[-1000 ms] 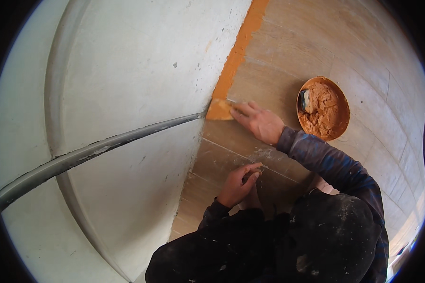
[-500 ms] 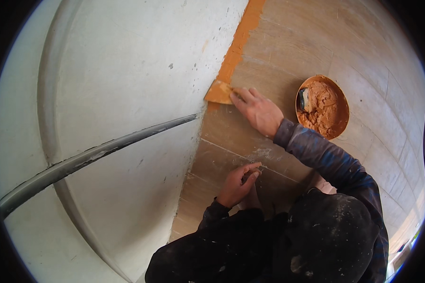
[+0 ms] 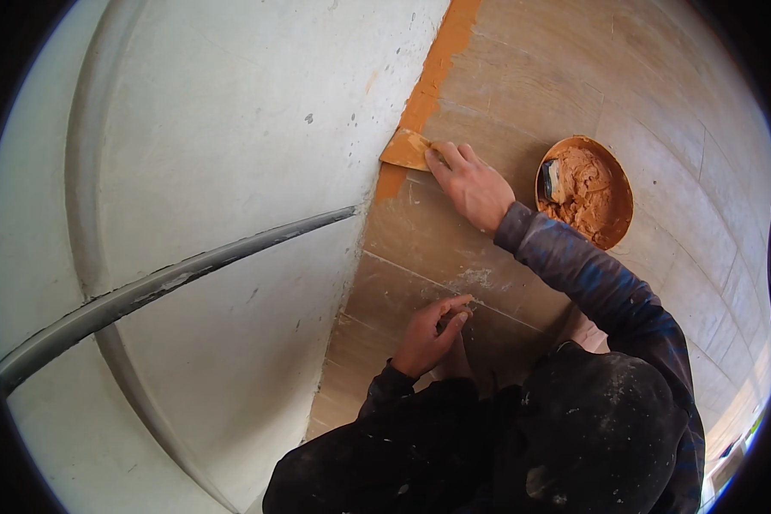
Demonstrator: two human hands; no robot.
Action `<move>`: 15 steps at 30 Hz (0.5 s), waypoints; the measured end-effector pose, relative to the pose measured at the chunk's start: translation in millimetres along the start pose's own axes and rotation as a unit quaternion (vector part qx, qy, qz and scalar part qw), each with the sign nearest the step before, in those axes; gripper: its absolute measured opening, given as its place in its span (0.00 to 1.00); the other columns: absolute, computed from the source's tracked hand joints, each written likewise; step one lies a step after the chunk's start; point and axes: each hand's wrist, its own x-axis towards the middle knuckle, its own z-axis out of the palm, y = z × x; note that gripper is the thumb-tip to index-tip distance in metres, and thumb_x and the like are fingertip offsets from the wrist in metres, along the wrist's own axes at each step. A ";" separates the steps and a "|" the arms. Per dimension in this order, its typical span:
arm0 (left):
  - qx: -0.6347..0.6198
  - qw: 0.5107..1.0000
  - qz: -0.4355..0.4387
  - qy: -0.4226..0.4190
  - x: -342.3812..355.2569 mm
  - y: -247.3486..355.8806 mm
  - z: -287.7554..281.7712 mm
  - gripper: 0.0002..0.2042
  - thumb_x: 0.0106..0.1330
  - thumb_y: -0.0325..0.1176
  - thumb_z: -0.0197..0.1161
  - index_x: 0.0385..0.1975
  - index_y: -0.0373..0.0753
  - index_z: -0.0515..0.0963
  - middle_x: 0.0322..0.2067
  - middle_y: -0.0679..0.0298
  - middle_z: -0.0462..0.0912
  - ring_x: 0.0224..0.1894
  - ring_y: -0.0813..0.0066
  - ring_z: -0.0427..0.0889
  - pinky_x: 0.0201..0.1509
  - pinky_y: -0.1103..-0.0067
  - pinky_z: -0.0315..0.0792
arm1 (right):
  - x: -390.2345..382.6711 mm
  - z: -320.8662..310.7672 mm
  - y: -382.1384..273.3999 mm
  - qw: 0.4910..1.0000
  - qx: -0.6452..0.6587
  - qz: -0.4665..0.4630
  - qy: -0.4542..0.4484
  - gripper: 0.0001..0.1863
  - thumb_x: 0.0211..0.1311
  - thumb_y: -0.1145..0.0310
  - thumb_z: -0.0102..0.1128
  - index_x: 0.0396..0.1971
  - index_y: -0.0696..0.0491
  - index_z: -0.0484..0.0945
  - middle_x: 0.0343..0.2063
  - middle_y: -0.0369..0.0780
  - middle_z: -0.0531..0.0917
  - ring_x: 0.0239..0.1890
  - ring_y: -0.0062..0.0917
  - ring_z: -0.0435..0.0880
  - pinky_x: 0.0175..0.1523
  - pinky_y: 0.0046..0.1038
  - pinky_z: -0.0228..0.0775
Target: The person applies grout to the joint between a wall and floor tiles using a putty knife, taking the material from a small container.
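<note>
My right hand (image 3: pixel 478 190) grips a putty knife (image 3: pixel 405 151) smeared with orange paste. Its blade lies on the floor in the corner by the white wall, over an orange strip (image 3: pixel 441 68) of paste that follows the wall's foot. Just nearer than the blade, a short orange patch (image 3: pixel 391 182) shows on the tiles. Lower down, my left hand (image 3: pixel 428 337) hovers near my knee, fingers loosely curled and thumb apart from the forefinger, with nothing visible in it. Some paste seems to sit on its fingertip.
To the right of my right forearm stands a round bucket (image 3: pixel 629 206) of orange paste, a dark-handled tool (image 3: pixel 549 180) resting inside. A grey pipe (image 3: pixel 180 272) runs across the white wall (image 3: pixel 223 111) at left. Wood-look tiles (image 3: pixel 540 94) cover the floor.
My right hand and the putty knife have slid slightly farther away along the wall, uncovering more of the orange patch behind the blade. The left hand has hardly moved.
</note>
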 end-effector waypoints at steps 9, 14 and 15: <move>0.020 1.000 -0.017 -0.005 0.0 5.7 0.1 0.18 0.75 0.30 0.58 0.61 0.34 0.77 0.45 0.57 0.88 0.50 0.73 0.85 0.57 0.77 0.75 | -29.3 13.0 -38.9 0.987 0.051 -0.126 -0.081 0.28 0.59 0.74 0.53 0.63 0.60 0.72 0.59 0.44 0.73 0.55 0.37 0.76 0.56 0.32 0.78; 0.011 1.000 0.008 0.008 -0.7 5.3 0.6 0.18 0.75 0.30 0.58 0.61 0.34 0.77 0.45 0.57 0.88 0.49 0.73 0.85 0.57 0.76 0.75 | -18.0 -2.5 -12.1 0.998 0.004 -0.068 -0.002 0.27 0.62 0.72 0.53 0.62 0.62 0.72 0.55 0.43 0.74 0.54 0.37 0.76 0.58 0.34 0.77; 0.011 1.000 0.003 0.003 -2.4 4.9 0.0 0.18 0.75 0.31 0.58 0.61 0.33 0.77 0.45 0.57 0.88 0.49 0.73 0.85 0.57 0.76 0.75 | -10.8 -1.4 -6.6 0.999 -0.001 -0.036 -0.015 0.27 0.61 0.74 0.53 0.63 0.61 0.71 0.58 0.43 0.73 0.56 0.38 0.76 0.57 0.34 0.79</move>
